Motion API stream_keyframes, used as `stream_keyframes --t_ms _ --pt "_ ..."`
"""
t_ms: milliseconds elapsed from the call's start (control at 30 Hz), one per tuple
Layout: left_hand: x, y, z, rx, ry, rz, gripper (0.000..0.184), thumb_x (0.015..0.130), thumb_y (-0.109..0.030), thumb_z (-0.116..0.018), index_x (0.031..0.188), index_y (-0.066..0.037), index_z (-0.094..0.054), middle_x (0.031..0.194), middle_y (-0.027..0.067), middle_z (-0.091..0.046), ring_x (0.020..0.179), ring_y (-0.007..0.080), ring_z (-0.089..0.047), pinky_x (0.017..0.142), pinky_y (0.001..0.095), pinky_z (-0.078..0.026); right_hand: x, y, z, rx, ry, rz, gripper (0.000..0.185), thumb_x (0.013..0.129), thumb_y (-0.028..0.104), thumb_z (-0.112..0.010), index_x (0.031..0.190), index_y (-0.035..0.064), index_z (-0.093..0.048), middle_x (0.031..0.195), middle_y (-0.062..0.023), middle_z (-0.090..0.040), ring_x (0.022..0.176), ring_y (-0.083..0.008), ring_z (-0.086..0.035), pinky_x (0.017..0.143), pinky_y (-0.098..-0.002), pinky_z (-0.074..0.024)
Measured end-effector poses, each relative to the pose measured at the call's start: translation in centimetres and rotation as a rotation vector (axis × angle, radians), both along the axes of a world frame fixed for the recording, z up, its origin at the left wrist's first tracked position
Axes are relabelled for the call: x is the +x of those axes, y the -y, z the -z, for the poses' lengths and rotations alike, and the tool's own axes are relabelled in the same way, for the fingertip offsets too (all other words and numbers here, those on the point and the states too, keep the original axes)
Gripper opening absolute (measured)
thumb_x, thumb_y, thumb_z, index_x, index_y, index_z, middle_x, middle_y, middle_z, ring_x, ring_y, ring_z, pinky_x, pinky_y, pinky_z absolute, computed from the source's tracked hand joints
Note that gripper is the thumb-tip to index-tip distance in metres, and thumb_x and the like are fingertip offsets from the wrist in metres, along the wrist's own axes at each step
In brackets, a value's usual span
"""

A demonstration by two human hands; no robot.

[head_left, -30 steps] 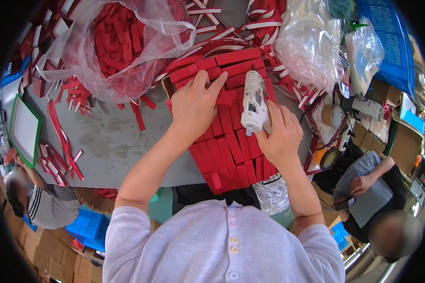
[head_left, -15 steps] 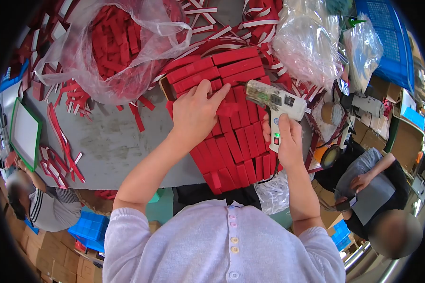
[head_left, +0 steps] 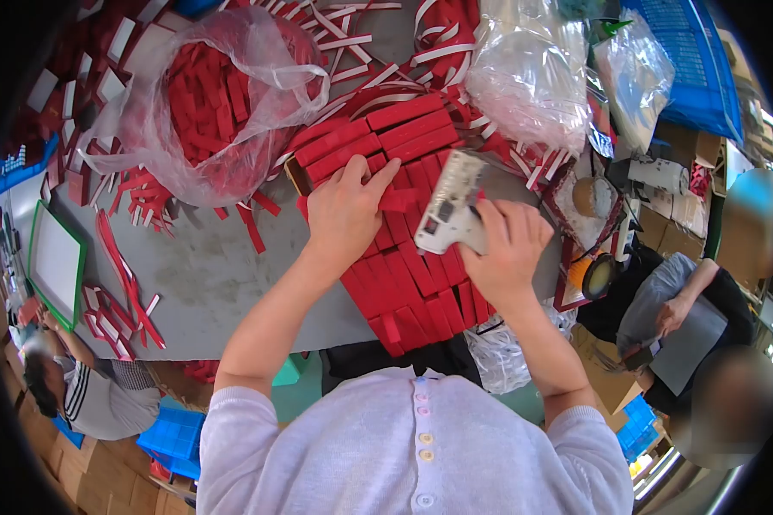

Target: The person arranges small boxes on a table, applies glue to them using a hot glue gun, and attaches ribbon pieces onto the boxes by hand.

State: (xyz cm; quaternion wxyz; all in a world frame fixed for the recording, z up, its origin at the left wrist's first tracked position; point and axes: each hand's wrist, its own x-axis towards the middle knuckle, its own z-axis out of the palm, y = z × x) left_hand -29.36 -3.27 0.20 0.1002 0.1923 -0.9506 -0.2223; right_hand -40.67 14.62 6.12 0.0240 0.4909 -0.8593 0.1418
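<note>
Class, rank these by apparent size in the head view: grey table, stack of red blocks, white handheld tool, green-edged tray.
1. Grey table
2. Stack of red blocks
Unranked: white handheld tool and green-edged tray look too alike.

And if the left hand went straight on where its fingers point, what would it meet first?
Probably the upper rows of red blocks, just past the left hand, though its height over them is unclear.

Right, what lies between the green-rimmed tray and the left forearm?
Loose strips beside the green-rimmed tray, then bare grey tabletop, in the head view.
</note>
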Motion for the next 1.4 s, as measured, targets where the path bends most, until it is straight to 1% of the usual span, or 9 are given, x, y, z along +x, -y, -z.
stream_keyframes --t_ms 100,233,400,633,767,833,867,1033,1400 --pt "0.2 0.2 -0.6 0.024 -0.048 -0.003 0.050 0.066 -0.005 -0.065 0.114 -0.017 -0.063 0.080 0.0051 -0.050 0.069 0.0226 -0.058 0.054 0.0356 -0.047 -0.8 -2.4 -0.7 -0.179 -0.127 0.115 0.043 0.062 0.014 -0.071 0.102 0.0054 -0.060 0.089 -0.0113 -0.058 0.084 -0.0316 -0.056 0.078 -0.0388 -0.0405" --pt "1.0 0.3 -2.2 0.312 -0.322 -0.174 0.035 0.079 -0.004 -0.063 0.114 -0.007 -0.061 0.088 0.0081 -0.064 0.072 0.0249 -0.061 0.062 0.0334 -0.048 -2.2 -9.1 0.5 -0.702 0.527 0.771 0.022 0.088 0.016 -0.059 0.105 0.0003 -0.059 0.091 -0.0077 -0.065 0.080 -0.0159 -0.060 0.072 -0.0317 -0.0491" --pt "2.5 -0.6 -5.2 1.201 -0.177 -0.552 0.008 0.089 -0.009 -0.060 0.091 -0.002 -0.060 0.068 0.0003 -0.052 0.059 0.0049 -0.047 0.052 0.0197 -0.035 -7.1 -16.0 4.0 -1.268 1.063 1.160 0.037 0.097 0.037 -0.038 0.098 0.0060 -0.058 0.089 -0.0080 -0.066 0.074 -0.0150 -0.062 0.059 -0.0305 -0.0489" --pt "3.8 -3.1 -6.2 1.606 -0.261 -0.478 0.013 0.090 -0.013 -0.057 0.096 -0.001 -0.057 0.071 0.0016 -0.052 0.056 0.0099 -0.047 0.049 0.0239 -0.036 -10.7 -19.7 7.0 -1.166 1.345 1.268 0.051 0.095 0.050 -0.035 0.098 0.0044 -0.057 0.085 -0.0124 -0.066 0.064 -0.0225 -0.064 0.056 -0.0347 -0.0506" --pt "4.5 -2.9 -6.1 1.830 -0.291 -0.494 0.017 0.092 -0.014 -0.053 0.101 0.000 -0.056 0.076 0.0044 -0.055 0.062 0.0138 -0.050 0.052 0.0263 -0.039 -9.3 -21.7 5.1 -0.503 1.026 1.391 0.064 0.088 0.057 -0.045 0.086 -0.0048 -0.064 0.068 -0.0145 -0.065 0.054 -0.0251 -0.065 0.043 -0.0345 -0.0512" --pt "4.5 -3.0 -6.7 1.868 -0.270 -0.522 0.020 0.093 -0.015 -0.053 0.106 0.000 -0.056 0.081 0.0058 -0.058 0.068 0.0162 -0.055 0.057 0.0274 -0.045 -8.4 -21.9 1.9 -0.104 0.669 1.327 0.059 0.085 0.052 -0.052 0.076 -0.0047 -0.068 0.071 -0.0177 -0.066 0.054 -0.0237 -0.065 0.049 -0.0329 -0.0525" --pt "4.9 -2.8 -6.8 1.860 -0.274 -0.538 0.020 0.093 -0.015 -0.053 0.106 0.000 -0.056 0.081 0.0058 -0.058 0.068 0.0162 -0.055 0.057 0.0274 -0.045 -8.0 -23.1 2.5 0.234 0.059 1.189 0.056 0.083 0.052 -0.054 0.080 -0.0016 -0.069 0.073 -0.0176 -0.067 0.065 -0.0226 -0.067 0.062 -0.0330 -0.0536" --pt "4.9 -2.5 -6.8 2.103 -0.349 -0.470 0.026 0.096 -0.020 -0.050 0.116 -0.003 -0.054 0.092 0.0075 -0.060 0.083 0.0209 -0.060 0.072 0.0340 -0.054 -0.8 -12.8 -4.8 -0.701 0.795 0.697 0.013 0.082 0.011 -0.068 0.091 0.0015 -0.068 0.077 -0.0024 -0.066 0.066 -0.0060 -0.058 0.057 -0.0213 -0.0439" --pt "4.7 -3.1 -8.4 2.278 -0.565 -0.505 0.034 0.095 -0.026 -0.051 0.123 -0.006 -0.050 0.116 0.0099 -0.059 0.109 0.0282 -0.056 0.092 0.0421 -0.048 8.1 2.6 -4.7 -0.335 1.190 0.267 0.024 0.079 0.008 -0.071 0.099 -0.0045 -0.063 0.075 -0.0051 -0.065 0.062 -0.0070 -0.059 0.055 -0.0189 -0.0464"
